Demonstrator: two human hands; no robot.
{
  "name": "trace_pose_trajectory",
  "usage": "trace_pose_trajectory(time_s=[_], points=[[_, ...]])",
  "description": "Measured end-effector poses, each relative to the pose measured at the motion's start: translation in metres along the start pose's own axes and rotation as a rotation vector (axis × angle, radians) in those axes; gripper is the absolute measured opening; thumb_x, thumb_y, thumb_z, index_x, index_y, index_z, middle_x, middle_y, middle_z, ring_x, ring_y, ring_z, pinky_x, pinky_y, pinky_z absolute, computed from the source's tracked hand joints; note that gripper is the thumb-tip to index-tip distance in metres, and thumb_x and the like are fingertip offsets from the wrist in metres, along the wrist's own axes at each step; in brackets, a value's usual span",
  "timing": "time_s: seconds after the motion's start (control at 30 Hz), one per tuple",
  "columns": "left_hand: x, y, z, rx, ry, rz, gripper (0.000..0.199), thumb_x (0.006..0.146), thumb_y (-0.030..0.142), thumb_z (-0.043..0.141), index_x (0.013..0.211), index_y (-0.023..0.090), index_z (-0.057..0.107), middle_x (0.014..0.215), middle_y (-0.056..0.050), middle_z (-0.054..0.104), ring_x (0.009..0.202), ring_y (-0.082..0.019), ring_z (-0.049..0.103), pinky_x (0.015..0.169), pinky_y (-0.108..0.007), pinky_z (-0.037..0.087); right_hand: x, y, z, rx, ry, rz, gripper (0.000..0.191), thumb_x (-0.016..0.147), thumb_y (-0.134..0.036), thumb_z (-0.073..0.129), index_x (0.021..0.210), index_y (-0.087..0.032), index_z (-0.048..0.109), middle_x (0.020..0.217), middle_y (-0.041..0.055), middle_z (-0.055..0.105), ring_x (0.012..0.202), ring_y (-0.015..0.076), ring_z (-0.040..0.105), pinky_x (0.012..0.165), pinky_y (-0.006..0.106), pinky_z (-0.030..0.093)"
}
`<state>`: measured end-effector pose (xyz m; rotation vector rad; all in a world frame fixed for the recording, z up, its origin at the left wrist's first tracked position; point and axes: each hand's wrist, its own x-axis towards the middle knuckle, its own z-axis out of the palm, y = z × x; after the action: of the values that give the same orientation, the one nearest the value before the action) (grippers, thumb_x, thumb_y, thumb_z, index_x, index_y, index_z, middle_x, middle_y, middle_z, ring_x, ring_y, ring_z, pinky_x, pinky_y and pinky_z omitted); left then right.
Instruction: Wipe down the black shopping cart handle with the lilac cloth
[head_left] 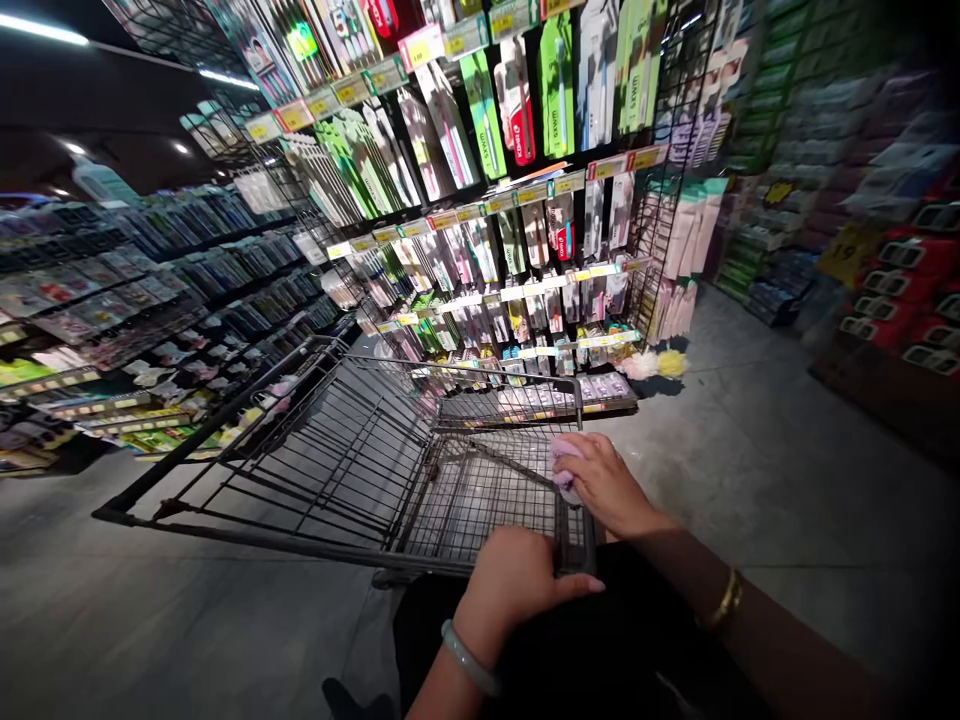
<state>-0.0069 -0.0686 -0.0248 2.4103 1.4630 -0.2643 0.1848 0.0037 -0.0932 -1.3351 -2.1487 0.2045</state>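
A black wire shopping cart (270, 540) stands in front of me, its basket showing a bare mesh bottom. My left hand (517, 570), with a pale bangle at the wrist, is closed over the cart's near rim; its thumb points right and the fingertips are hidden. Pinched in my right hand (606, 482) is a bunched lilac cloth (567, 468), pressed against the cart's rim at the right corner. A gold bracelet circles my right wrist.
Ahead of the cart rises a display rack (517, 200) hung with packaged toothbrushes. More stocked shelves (150, 290) run along the left. Red boxed goods (907, 290) are stacked at the right. Grey floor (750, 430) surrounds the cart.
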Motion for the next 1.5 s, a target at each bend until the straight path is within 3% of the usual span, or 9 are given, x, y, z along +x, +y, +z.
trace_pose_trajectory(time_s=[0.2, 0.27, 0.53, 0.8, 1.1, 1.23, 1.3, 1.4, 1.5], points=[[0.0, 0.005, 0.001, 0.066, 0.039, -0.013, 0.102, 0.071, 0.096, 0.014, 0.08, 0.015, 0.077, 0.069, -0.015, 0.072, 0.067, -0.029, 0.07, 0.061, -0.033, 0.046, 0.068, 0.029, -0.004, -0.121, 0.001, 0.153, 0.035, 0.089, -0.015, 0.047, 0.102, -0.028, 0.076, 0.142, 0.0041, 0.052, 0.118, 0.0292, 0.041, 0.096, 0.044, 0.04], [0.002, 0.005, 0.001, 0.076, 0.034, -0.016, 0.103, 0.071, 0.096, 0.014, 0.081, 0.015, 0.077, 0.07, -0.015, 0.072, 0.067, -0.03, 0.07, 0.06, -0.034, 0.047, 0.073, 0.03, -0.003, -0.136, 0.001, 0.14, 0.034, 0.088, -0.015, 0.047, 0.1, -0.028, 0.077, 0.14, 0.0042, 0.054, 0.118, 0.0293, 0.042, 0.097, 0.044, 0.04], [-0.004, 0.002, 0.007, 0.034, 0.028, -0.031, 0.101, 0.076, 0.092, 0.013, 0.081, 0.015, 0.078, 0.07, -0.015, 0.072, 0.068, -0.03, 0.07, 0.062, -0.036, 0.05, -0.02, 0.002, 0.005, 0.072, -0.006, -0.112, 0.035, 0.089, -0.016, 0.046, 0.101, -0.03, 0.075, 0.137, 0.0013, 0.056, 0.122, 0.0276, 0.041, 0.107, 0.045, 0.035], [0.002, 0.005, 0.007, 0.042, 0.047, -0.038, 0.097, 0.08, 0.089, 0.015, 0.083, 0.015, 0.078, 0.071, -0.015, 0.073, 0.071, -0.031, 0.071, 0.063, -0.036, 0.051, 0.037, 0.032, 0.007, 0.011, 0.104, 0.031, 0.038, 0.084, -0.013, 0.044, 0.099, -0.026, 0.077, 0.136, 0.0069, 0.056, 0.12, 0.0285, 0.046, 0.102, 0.047, 0.04], [0.001, 0.003, 0.007, 0.003, -0.047, -0.05, 0.104, 0.075, 0.093, 0.012, 0.085, 0.014, 0.078, 0.071, -0.017, 0.073, 0.07, -0.032, 0.07, 0.062, -0.037, 0.049, -0.021, 0.021, 0.012, 0.104, -0.003, -0.174, 0.033, 0.084, -0.02, 0.049, 0.099, -0.033, 0.076, 0.134, 0.0007, 0.06, 0.122, 0.0268, 0.048, 0.101, 0.045, 0.042], [-0.001, 0.002, 0.007, -0.005, -0.026, -0.042, 0.102, 0.077, 0.092, 0.012, 0.083, 0.015, 0.078, 0.069, -0.017, 0.072, 0.069, -0.03, 0.07, 0.062, -0.036, 0.049, 0.035, 0.043, 0.006, 0.008, 0.206, -0.054, 0.039, 0.086, -0.016, 0.044, 0.104, -0.027, 0.076, 0.139, 0.0062, 0.055, 0.128, 0.0291, 0.043, 0.106, 0.049, 0.037], [0.0, 0.003, 0.006, -0.002, 0.003, -0.039, 0.1, 0.079, 0.09, 0.013, 0.083, 0.015, 0.079, 0.069, -0.016, 0.072, 0.068, -0.029, 0.069, 0.063, -0.036, 0.05, 0.073, 0.059, 0.001, -0.041, 0.22, -0.025, 0.04, 0.086, -0.016, 0.045, 0.108, -0.027, 0.076, 0.143, 0.0066, 0.052, 0.128, 0.0292, 0.043, 0.108, 0.05, 0.035], [0.0, 0.004, 0.005, 0.006, 0.027, -0.036, 0.099, 0.08, 0.089, 0.013, 0.082, 0.016, 0.078, 0.069, -0.016, 0.071, 0.067, -0.029, 0.069, 0.064, -0.036, 0.05, 0.106, 0.073, -0.002, -0.129, 0.089, 0.034, 0.039, 0.084, -0.014, 0.045, 0.103, -0.025, 0.077, 0.138, 0.0087, 0.055, 0.123, 0.0285, 0.046, 0.104, 0.047, 0.038], [-0.002, 0.004, 0.005, 0.009, 0.04, -0.038, 0.099, 0.08, 0.089, 0.012, 0.082, 0.015, 0.078, 0.069, -0.016, 0.071, 0.067, -0.029, 0.069, 0.063, -0.036, 0.05, 0.107, 0.072, -0.001, -0.226, -0.081, -0.028, 0.033, 0.085, -0.019, 0.047, 0.097, -0.025, 0.078, 0.135, 0.0075, 0.059, 0.118, 0.0283, 0.047, 0.098, 0.044, 0.04]])
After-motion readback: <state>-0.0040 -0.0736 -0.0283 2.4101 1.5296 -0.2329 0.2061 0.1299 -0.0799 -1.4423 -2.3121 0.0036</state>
